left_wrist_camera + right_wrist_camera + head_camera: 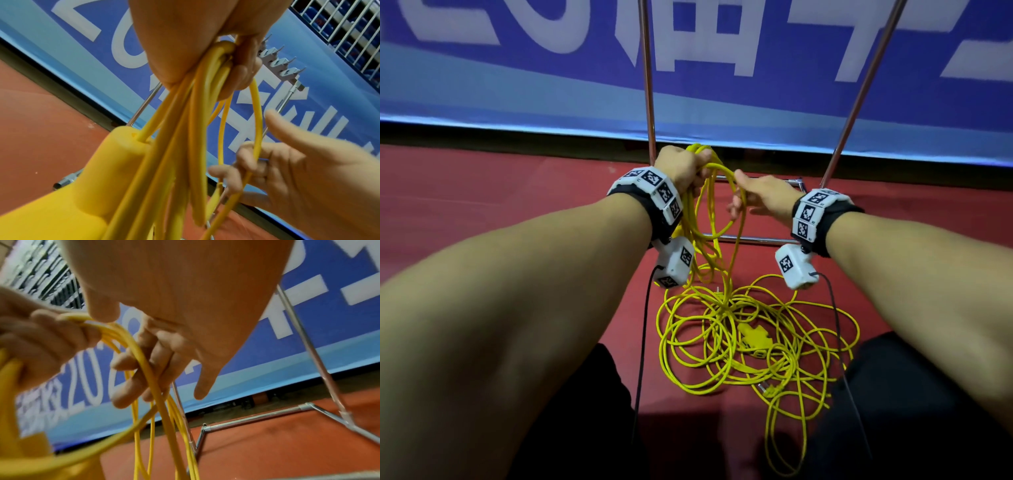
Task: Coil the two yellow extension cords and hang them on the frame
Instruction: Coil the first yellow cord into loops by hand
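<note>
My left hand point(690, 169) is raised in front of the metal frame point(647, 89) and grips the top of several hanging loops of yellow extension cord point(707, 219). In the left wrist view that hand point(232, 69) clamps the loops, and a yellow socket block point(98, 181) hangs close to the camera. My right hand point(739, 202) is just right of the loops, its fingers point(244, 155) curled round one strand point(257, 113). The remaining yellow cord point(722, 346) lies tangled on the floor below, with a second socket block point(755, 337) in it.
The frame's two uprights rise behind my hands, and its base bars point(753, 240) lie on the red floor point(500, 192). A row of hooks point(281, 65) sits on the frame's top bar. A blue banner point(756, 99) stands behind. My dark-clad knees flank the cord pile.
</note>
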{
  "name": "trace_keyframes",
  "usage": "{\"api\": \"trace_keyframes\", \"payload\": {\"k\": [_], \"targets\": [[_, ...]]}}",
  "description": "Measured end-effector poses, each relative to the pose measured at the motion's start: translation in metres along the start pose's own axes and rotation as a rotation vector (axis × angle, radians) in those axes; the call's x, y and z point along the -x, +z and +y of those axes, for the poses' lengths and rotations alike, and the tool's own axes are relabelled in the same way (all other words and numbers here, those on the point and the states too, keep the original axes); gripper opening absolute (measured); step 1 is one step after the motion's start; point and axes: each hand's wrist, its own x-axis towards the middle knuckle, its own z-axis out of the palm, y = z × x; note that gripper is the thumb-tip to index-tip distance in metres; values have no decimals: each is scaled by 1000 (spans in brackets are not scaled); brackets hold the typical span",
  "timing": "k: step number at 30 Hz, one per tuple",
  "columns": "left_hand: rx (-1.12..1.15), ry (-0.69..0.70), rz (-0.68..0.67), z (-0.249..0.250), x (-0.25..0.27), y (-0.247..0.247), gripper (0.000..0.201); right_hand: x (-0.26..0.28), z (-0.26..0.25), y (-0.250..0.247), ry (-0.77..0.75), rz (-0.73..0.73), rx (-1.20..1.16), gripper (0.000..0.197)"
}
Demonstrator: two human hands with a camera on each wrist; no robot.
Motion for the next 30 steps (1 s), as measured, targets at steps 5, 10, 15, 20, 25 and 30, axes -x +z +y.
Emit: {"api": "trace_keyframes", "payload": {"k": [5,10,15,20,25,30], "targets": [[-80,20,-16,-2,-1,-2,31,7,2,-14,-5,173,-166,45],[-101,-84,-112,-1,0,-8,20,2,-14,-24,-273,345,132,52],[-142,-109,-167,-6,2,-7,23,-8,-34,1,-354,278,287,48],[-66,-44,-92,2,-3,-10,25,-6,-19,2,-274,128,201,40],[-29,-10,-21,0,-6,-15,28,-1,12,-8,41,-136,240,28],[-21,-24,8,-2,-11,-18,26,4,6,-14,26,76,-131,45]]}}
